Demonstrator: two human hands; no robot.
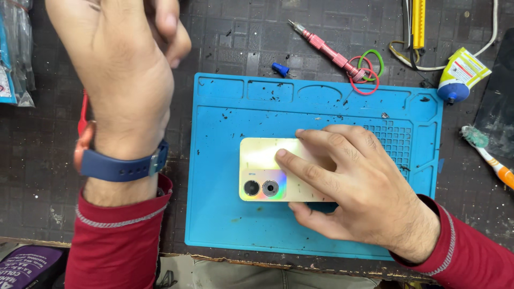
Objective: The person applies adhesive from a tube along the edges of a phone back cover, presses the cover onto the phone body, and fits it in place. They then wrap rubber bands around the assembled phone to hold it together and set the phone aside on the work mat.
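Right hand (pixel 360 184): flat on phone, fingers spread, pressing down, no grasp.
Left hand (pixel 126 64): raised at 10 o'clock, fingers curled; contents cannot tell.
Phone (pixel 267 168): gold, back up, lenses at 9 o'clock end, centre of blue mat (pixel 225 225).
Screwdriver (pixel 326 51): pink, 12 o'clock off mat, by rubber bands (pixel 367 72).
Glue tube (pixel 460 75): 2 o'clock.
Toothbrush (pixel 490 158): 3 o'clock.

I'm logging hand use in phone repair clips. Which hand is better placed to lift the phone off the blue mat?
Probably the right hand: it already lies flat on the gold phone on the blue mat. The left hand is raised beyond the mat's left edge, fingers curled, away from the phone.
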